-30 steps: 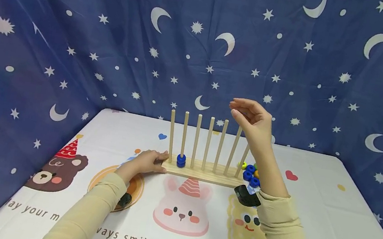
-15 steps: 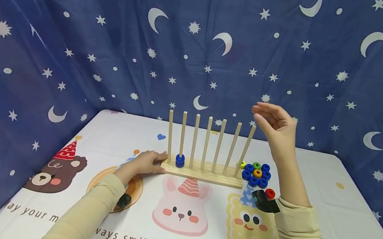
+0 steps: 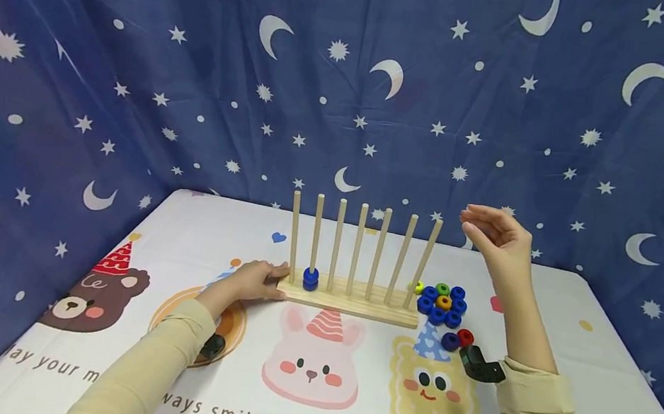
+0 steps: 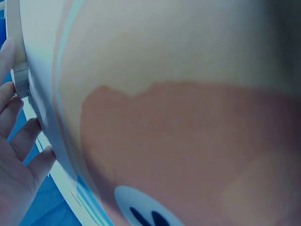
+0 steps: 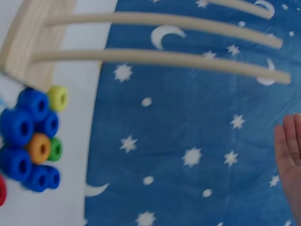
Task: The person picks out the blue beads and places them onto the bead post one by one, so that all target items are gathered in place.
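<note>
A wooden peg rack (image 3: pixel 350 303) with several upright pegs stands on the table. Two blue beads (image 3: pixel 311 279) are stacked at the bottom of its second peg from the left. My left hand (image 3: pixel 250 282) holds the left end of the base, thumb on the near side and fingers toward the back; the left wrist view catches its fingers (image 4: pixel 26 136) beside the wooden end. To the right of the rack, my right hand (image 3: pixel 503 243) is raised in the air with loosely bent fingers and nothing in them. Only part of that hand (image 5: pixel 289 150) shows in the right wrist view.
Right of the rack lies a cluster of blue beads (image 3: pixel 425 305) with an orange bead (image 3: pixel 443 302), a green bead (image 3: pixel 443 289) and a yellow bead (image 3: pixel 419 287). Nearer me are a red bead (image 3: pixel 465 338) and another blue bead (image 3: pixel 450 341). A starry blue curtain (image 3: pixel 351 81) hangs behind.
My right hand has moved right, away from above the rack, and come down slightly, uncovering the beads on the right. The left hand and the beads on the peg stay put.
</note>
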A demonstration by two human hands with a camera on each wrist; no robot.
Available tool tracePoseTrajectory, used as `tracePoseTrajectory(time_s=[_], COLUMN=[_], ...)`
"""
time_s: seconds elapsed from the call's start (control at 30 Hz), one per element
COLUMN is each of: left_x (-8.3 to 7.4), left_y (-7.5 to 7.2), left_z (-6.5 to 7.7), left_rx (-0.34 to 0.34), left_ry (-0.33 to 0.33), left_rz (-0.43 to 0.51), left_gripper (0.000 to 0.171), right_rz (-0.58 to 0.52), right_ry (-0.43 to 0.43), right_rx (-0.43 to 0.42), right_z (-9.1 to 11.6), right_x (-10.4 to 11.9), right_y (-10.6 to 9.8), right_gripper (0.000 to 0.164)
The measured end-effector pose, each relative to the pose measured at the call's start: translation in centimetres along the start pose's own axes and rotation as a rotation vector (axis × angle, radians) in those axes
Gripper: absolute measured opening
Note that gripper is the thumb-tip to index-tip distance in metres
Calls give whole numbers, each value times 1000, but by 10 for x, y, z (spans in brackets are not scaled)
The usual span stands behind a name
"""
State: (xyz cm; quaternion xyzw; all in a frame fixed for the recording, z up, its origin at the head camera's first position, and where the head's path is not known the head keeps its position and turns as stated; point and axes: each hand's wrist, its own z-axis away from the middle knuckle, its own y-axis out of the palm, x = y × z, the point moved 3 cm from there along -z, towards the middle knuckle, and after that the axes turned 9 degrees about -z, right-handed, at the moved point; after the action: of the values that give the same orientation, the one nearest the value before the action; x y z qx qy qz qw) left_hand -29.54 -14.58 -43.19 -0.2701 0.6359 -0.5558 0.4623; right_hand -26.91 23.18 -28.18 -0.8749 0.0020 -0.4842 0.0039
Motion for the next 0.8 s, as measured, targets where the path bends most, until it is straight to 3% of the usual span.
tracePoseTrajectory(time_s=[0.2, 0.8], left_x=[1, 2], left_y=[0, 1], left_z=[1, 0], left_rx=[-3, 1], left_ry=[-9, -23], left_rz=[6, -8], left_gripper=[60, 60], right_rz=[128, 557], right_ry=[69, 225], right_rx=[23, 265], right_z=[2, 8], right_x=[-24, -83], right_y=[-16, -43], right_gripper=[24, 31])
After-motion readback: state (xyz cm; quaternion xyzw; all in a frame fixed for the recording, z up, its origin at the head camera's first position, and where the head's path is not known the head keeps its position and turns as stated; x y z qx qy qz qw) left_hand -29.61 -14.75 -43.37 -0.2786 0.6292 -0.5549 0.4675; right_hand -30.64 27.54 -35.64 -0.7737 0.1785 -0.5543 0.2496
